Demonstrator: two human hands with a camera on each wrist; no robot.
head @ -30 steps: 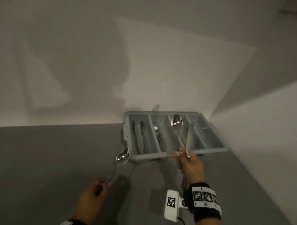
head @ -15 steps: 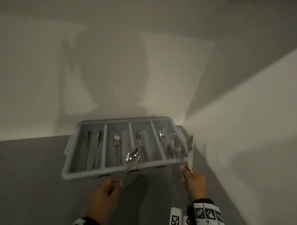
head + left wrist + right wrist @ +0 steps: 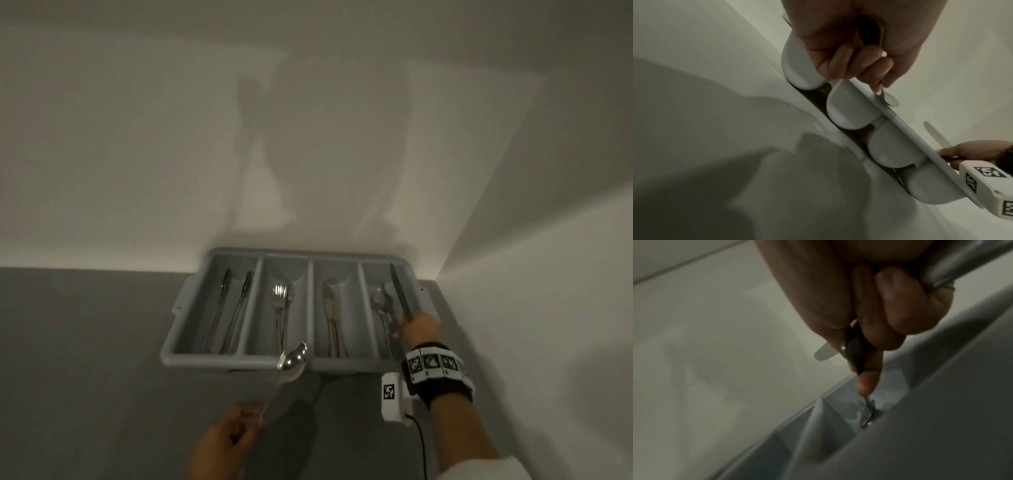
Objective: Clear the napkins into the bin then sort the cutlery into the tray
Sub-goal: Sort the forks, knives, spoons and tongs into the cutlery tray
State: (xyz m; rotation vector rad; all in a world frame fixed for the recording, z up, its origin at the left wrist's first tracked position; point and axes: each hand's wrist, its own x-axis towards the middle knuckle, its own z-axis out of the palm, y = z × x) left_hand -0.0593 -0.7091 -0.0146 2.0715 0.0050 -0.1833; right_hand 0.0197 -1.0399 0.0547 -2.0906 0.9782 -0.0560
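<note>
A grey cutlery tray [image 3: 239, 358] with four compartments stands against the wall on the dark table. My right hand [image 3: 416, 329] is over its rightmost compartment. It grips a knife [image 3: 399, 291] that points up and away, and a spoon [image 3: 381, 301] whose bowl dips into that compartment. The right wrist view shows the spoon's bowl [image 3: 866, 417] low inside the tray [image 3: 920, 426] and the knife tip [image 3: 823, 354] sticking out left. My left hand [image 3: 226, 442] pinches a second spoon [image 3: 293, 359] by its handle, bowl up, just before the tray's front rim.
Two long dark utensils [image 3: 227, 308] lie in the leftmost compartment, forks [image 3: 281, 301] in the second, knives [image 3: 330, 308] in the third. White walls meet in a corner just right of the tray. The grey tabletop [image 3: 85, 359] stretches to the left.
My right hand has moved forward over the rightmost compartment and lowered its spoon into it. The left hand with its spoon has stayed in front of the tray.
</note>
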